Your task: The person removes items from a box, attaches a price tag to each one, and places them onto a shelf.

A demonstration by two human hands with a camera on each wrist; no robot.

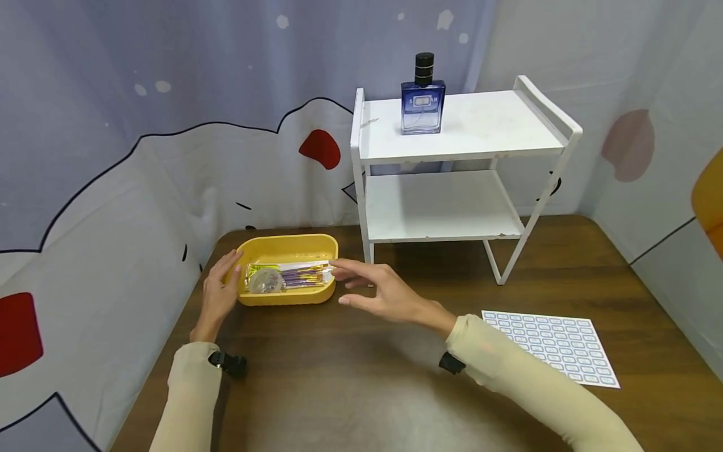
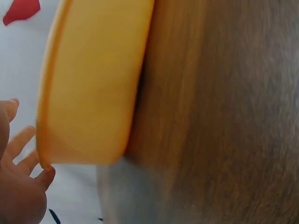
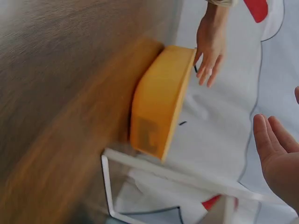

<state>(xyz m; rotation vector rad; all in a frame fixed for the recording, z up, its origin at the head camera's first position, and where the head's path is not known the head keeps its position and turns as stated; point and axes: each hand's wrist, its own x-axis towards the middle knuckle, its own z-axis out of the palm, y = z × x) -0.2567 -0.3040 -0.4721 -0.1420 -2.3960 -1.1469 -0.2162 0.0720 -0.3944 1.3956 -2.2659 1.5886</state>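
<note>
A yellow plastic tray (image 1: 288, 300) lies on the table towards the back left. Inside it are a clear round item (image 1: 266, 280) and a packet of thin purple and gold sticks (image 1: 305, 275), whose exact kind I cannot tell. My left hand (image 1: 219, 287) is at the tray's left end, fingers extended along the rim; in the left wrist view its fingertips meet the tray's corner. Near the tray's right end, my right hand (image 1: 378, 289) reaches in from the right with fingers loosely extended, holding nothing. Whether its fingertips touch the rim cannot be told.
A white two-tier shelf (image 1: 443, 204) stands at the back, right of the tray, with a blue perfume bottle (image 1: 423, 103) on top. A sheet of small printed labels (image 1: 553, 345) lies on the right side of the wooden table (image 1: 339, 389). Patterned curtains hang behind.
</note>
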